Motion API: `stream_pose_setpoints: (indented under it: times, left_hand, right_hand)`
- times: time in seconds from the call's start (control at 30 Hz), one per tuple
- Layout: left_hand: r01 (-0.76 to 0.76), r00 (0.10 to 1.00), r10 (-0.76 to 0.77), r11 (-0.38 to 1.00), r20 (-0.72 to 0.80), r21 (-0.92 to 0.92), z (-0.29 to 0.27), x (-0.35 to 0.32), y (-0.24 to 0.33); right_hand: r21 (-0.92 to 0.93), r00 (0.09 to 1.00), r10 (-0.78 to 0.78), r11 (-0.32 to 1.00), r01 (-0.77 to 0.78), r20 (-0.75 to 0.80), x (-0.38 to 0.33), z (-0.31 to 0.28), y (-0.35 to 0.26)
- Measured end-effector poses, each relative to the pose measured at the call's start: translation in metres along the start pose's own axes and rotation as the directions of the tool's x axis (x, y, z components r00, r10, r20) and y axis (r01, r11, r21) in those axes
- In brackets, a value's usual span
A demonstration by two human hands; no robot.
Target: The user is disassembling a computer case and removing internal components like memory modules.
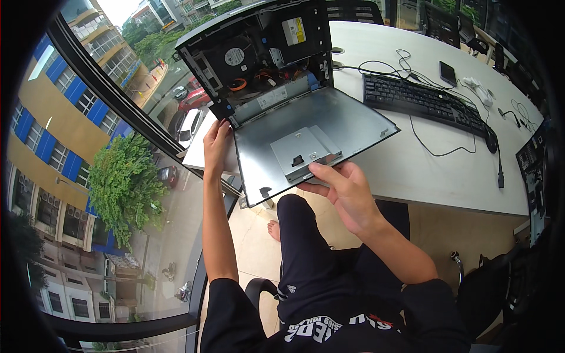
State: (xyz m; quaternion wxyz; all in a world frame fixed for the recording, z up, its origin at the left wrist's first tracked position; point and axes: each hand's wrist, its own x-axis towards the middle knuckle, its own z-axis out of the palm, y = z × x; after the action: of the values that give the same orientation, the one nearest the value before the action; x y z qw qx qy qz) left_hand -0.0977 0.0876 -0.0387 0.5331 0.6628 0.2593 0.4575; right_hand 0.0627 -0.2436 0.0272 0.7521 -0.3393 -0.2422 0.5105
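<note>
While the right hand point(348, 197) grips the panel point(362, 120) — overhanging the tabletop point(406, 176), near the keyboard point(421, 103) — the left hand point(216, 144) touches the case point(262, 44) corner, grip unclear.

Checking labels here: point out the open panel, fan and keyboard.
Open panel point(354, 122), head view: bare metal toward its right side.
Fan point(234, 56), head view: round pale hub.
Keyboard point(419, 105), head view: keys near its middle.

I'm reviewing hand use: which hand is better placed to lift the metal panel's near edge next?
Likely the right hand: it grips the metal panel there, thumb above. The left hand is farther away, by the computer case.
</note>
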Motion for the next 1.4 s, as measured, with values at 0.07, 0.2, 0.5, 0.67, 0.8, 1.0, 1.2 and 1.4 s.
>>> stream_pose_setpoints:
  times: [0.07, 0.2, 0.5, 0.67, 0.8, 1.0, 1.2, 1.4]
  left_hand:
    - [-0.005, 1.0, 0.005, 1.0, -0.017, 0.024, 0.005, -0.001, 0.001]
    - [-0.024, 0.999, 0.026, 0.998, -0.039, 0.062, 0.013, -0.003, 0.008]
    - [-0.028, 0.997, 0.036, 0.993, -0.067, 0.113, 0.008, 0.001, 0.003]
    - [-0.056, 0.997, 0.061, 0.992, -0.042, 0.116, 0.008, -0.002, 0.005]
    - [-0.028, 0.998, 0.036, 0.99, -0.056, 0.139, 0.01, -0.002, 0.005]
    - [-0.034, 0.998, 0.041, 0.987, -0.043, 0.158, 0.009, -0.004, 0.009]
    - [-0.02, 0.997, 0.031, 0.988, -0.073, 0.155, 0.013, -0.004, 0.009]
    - [0.016, 0.993, 0.001, 0.989, -0.118, 0.146, 0.012, -0.004, 0.008]
  right_hand:
    - [0.008, 1.0, -0.01, 1.0, 0.011, -0.007, 0.0, -0.001, 0.003]
    - [0.001, 0.999, -0.042, 0.999, 0.042, -0.026, -0.001, 0.0, 0.008]
    - [0.023, 0.998, -0.028, 0.999, 0.029, -0.057, -0.008, -0.009, 0.013]
    - [0.054, 0.998, -0.032, 0.998, 0.035, -0.051, -0.015, -0.017, 0.022]
    - [0.051, 0.997, -0.011, 0.999, 0.015, -0.076, -0.019, -0.029, 0.029]
    - [-0.113, 0.99, 0.118, 0.985, -0.127, -0.08, -0.024, -0.034, 0.034]
    - [-0.05, 0.985, 0.159, 0.985, -0.163, -0.073, -0.023, -0.033, 0.034]
    - [0.015, 0.98, 0.192, 0.981, -0.191, -0.06, -0.021, -0.034, 0.032]
